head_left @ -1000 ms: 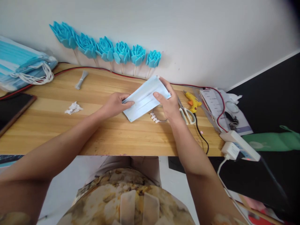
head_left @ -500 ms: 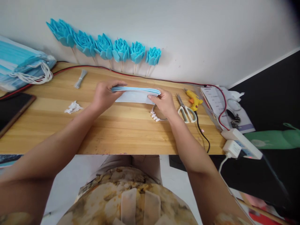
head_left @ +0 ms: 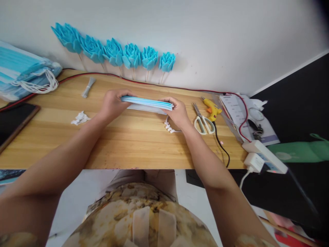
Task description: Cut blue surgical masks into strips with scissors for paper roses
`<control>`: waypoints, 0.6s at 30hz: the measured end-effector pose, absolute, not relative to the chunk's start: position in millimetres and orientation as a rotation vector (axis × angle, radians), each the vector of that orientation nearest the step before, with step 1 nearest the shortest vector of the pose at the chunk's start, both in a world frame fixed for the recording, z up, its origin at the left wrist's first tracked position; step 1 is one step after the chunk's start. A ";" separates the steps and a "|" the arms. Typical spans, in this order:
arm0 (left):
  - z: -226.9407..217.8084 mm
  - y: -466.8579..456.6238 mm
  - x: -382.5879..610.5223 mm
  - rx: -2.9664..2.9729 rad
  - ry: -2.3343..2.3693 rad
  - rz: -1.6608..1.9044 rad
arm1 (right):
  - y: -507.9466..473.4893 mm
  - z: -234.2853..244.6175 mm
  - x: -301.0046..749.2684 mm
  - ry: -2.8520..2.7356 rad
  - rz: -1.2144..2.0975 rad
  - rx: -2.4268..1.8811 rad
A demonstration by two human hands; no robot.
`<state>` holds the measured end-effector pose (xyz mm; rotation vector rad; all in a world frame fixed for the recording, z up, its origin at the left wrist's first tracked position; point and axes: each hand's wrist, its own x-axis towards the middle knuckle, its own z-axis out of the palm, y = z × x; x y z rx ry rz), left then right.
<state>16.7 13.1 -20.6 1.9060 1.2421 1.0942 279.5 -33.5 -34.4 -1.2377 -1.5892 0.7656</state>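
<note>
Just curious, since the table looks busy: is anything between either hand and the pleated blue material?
Nothing visible: the left hand and right hand hold the pleated blue material directly, at its two ends. The white-tabbed ring and scissors lie on the table, not in between.

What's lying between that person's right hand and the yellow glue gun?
White-handled scissors lie between the right hand and the glue gun, as the head view shows.
</note>
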 end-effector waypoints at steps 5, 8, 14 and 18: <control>-18.5 11.4 16.6 1.921 1.176 1.122 | -34.8 -35.4 278.8 -1.567 0.794 -1.204; -24.3 14.3 17.2 1.960 1.207 1.038 | -35.8 -34.9 278.1 -1.623 0.823 -1.200; -17.3 11.1 19.4 1.799 1.195 1.132 | -37.4 -32.6 275.9 -1.493 0.869 -1.233; -5.4 2.2 25.6 1.383 0.942 1.231 | -36.0 -34.0 274.0 -1.213 1.023 -1.172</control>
